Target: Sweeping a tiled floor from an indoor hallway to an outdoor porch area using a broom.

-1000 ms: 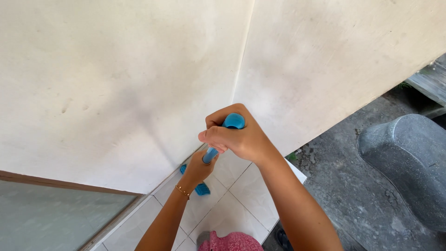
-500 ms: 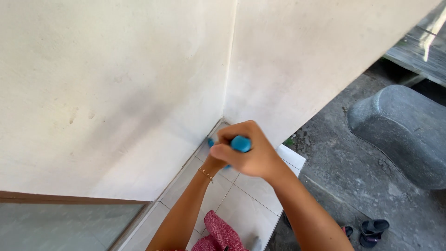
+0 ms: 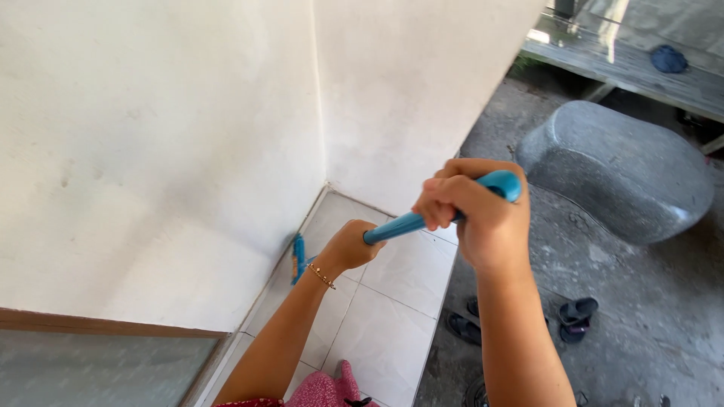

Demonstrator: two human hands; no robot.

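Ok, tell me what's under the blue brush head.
The brush head rests on white floor tiles, against the wall. The left hand and right hand grip the handle. Its bristles cannot be seen.

Two white walls (image 3: 151, 136) box in the corner; the tiled floor (image 3: 385, 324) lies open toward the sandals (image 3: 577, 316)

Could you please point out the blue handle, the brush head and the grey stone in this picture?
Blue handle (image 3: 400, 224), head view, on the bare shaft between the two hands.
Brush head (image 3: 299, 256), head view, on its blue body by the wall.
Grey stone (image 3: 618, 169), head view, on its rounded top.
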